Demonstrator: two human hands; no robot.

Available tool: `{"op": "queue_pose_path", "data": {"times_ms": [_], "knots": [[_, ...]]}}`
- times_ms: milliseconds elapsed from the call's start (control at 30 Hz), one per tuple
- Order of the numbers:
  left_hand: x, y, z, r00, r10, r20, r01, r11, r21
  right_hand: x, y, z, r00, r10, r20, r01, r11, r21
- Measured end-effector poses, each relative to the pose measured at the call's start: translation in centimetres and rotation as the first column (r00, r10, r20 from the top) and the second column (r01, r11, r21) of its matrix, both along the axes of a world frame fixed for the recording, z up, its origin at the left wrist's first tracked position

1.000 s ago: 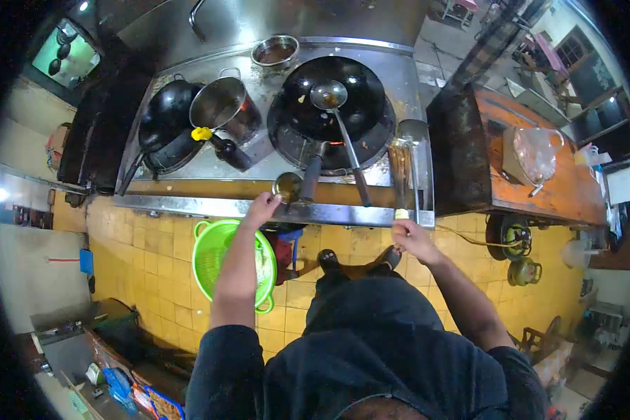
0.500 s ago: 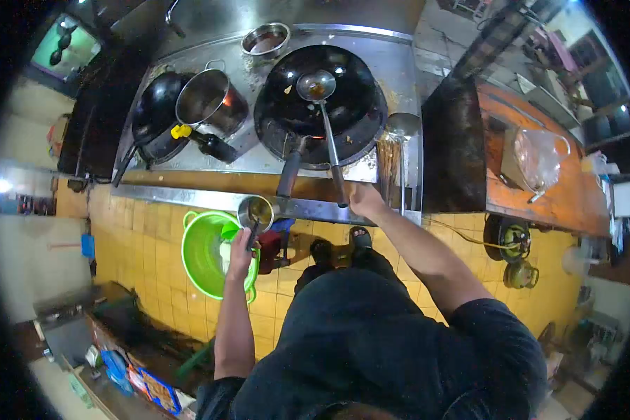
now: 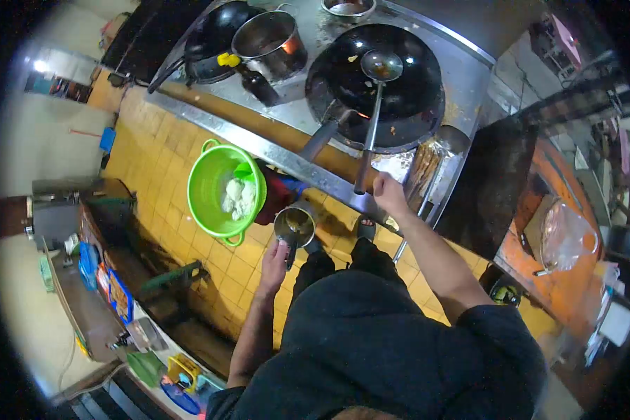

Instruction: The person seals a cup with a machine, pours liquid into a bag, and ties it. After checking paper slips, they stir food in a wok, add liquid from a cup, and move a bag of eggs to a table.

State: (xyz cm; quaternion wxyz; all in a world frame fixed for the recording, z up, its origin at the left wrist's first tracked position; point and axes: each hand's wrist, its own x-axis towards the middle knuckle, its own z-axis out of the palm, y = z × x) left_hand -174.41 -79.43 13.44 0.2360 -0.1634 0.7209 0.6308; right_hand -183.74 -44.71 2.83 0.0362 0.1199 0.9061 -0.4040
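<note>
The left hand (image 3: 273,267) is wrapped round the handle (image 3: 291,256) of a metal cup (image 3: 283,227) just ahead of it. Farther off, the right hand (image 3: 390,196) curls beside a ladle (image 3: 374,115) in a wok (image 3: 414,77); its hold I cannot tell.

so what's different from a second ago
The left hand has brought the metal cup from the stove's front edge toward the body. The right hand has shifted left, from the bamboo brush to beside the ladle's handle; whether it touches is unclear. The ladle still rests in the wok; the green basket stays put.
</note>
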Motion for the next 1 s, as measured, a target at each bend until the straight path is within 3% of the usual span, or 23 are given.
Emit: {"op": "queue_pose_path", "data": {"times_ms": [100,133,167,200,233,267,300,333,400,467,533,600,633,667,700,733,800,833,900,1000], "knots": [[1.8,0.5,0.6,0.999,0.028,-0.018,-0.029,0.999,-0.026,0.6,-0.3,-3.5,0.997,0.07,0.039,-0.071,0.997,0.032],[2.4,0.7,1.4,0.995,0.076,-0.069,-0.078,0.997,-0.022,1.3,-0.1,0.0,0.966,-0.071,0.25,0.182,0.871,-0.457],[3.2,-0.1,0.8,0.996,0.036,-0.082,-0.046,0.992,-0.122,0.4,-0.6,3.5,0.868,-0.213,0.448,0.459,0.685,-0.565],[4.3,-1.1,-1.4,0.988,0.033,-0.148,-0.048,0.994,-0.1,-0.1,0.4,3.2,0.893,-0.089,0.441,0.442,0.358,-0.823],[5.2,-1.3,-0.2,0.994,0.042,-0.106,-0.054,0.992,-0.118,0.1,0.8,4.7,0.906,0.046,0.421,0.412,0.142,-0.9],[5.5,-1.6,0.9,0.996,0.061,-0.066,-0.069,0.989,-0.132,0.6,1.4,4.4,0.879,0.035,0.475,0.473,0.064,-0.879],[6.4,-2.2,0.9,0.993,0.083,-0.087,-0.091,0.992,-0.092,1.9,0.8,6.4,0.928,-0.036,0.371,0.371,-0.019,-0.929],[7.3,-3.1,0.7,0.988,0.112,-0.109,-0.118,0.992,-0.053,3.0,0.1,8.0,0.901,-0.052,0.43,0.43,-0.012,-0.903],[9.3,-4.1,2.4,0.941,0.208,-0.269,-0.222,0.975,-0.025,4.9,-2.2,10.1,0.916,0.166,0.365,0.357,0.079,-0.931],[12.4,-6.9,0.6,0.97,0.152,-0.191,-0.181,0.972,-0.147,8.1,-8.9,15.0,0.917,0.267,0.296,0.253,0.185,-0.95],[15.1,-8.8,1.8,0.967,0.113,-0.229,-0.167,0.959,-0.23,9.8,-14.6,16.4,0.832,0.546,0.093,-0.062,0.26,-0.964],[19.0,-10.7,1.3,0.913,0.214,-0.347,-0.317,0.909,-0.272,11.7,-21.2,16.0,0.691,0.723,0.01,-0.377,0.373,-0.848],[20.8,-11.6,1.6,0.9,0.215,-0.378,-0.333,0.9,-0.281,13.8,-25.1,17.7,0.602,0.794,-0.083,-0.64,0.418,-0.645],[22.6,-12.4,1.9,0.889,0.214,-0.405,-0.348,0.891,-0.293,16.1,-29.1,19.5,0.482,0.863,-0.151,-0.836,0.401,-0.376],[24.4,-13.3,2.2,0.886,0.244,-0.394,-0.378,0.871,-0.312,17.7,-32.3,19.5,0.293,0.93,-0.221,-0.947,0.251,-0.201],[26.1,-14.2,1.5,0.868,0.3,-0.397,-0.431,0.852,-0.297,19.5,-35.2,19.8,0.063,0.956,-0.288,-0.99,0.095,0.1],[29.7,-15.8,0.5,0.833,0.409,-0.372,-0.536,0.762,-0.363,22.6,-39.4,19.9,-0.108,0.971,-0.211,-0.976,-0.064,0.206],[32.2,-16.6,2.2,0.76,0.484,-0.434,-0.627,0.721,-0.295,24.1,-41.3,19.6,-0.188,0.961,-0.201,-0.967,-0.145,0.211],[35.9,-17.3,1.8,0.666,0.591,-0.456,-0.738,0.61,-0.289,27.0,-44.2,18.9,-0.219,0.974,-0.058,-0.958,-0.203,0.203],[40.8,-17.3,0.3,0.535,0.685,-0.495,-0.843,0.472,-0.259,32.1,-48.1,18.9,-0.379,0.923,-0.063,-0.909,-0.359,0.211]]}}
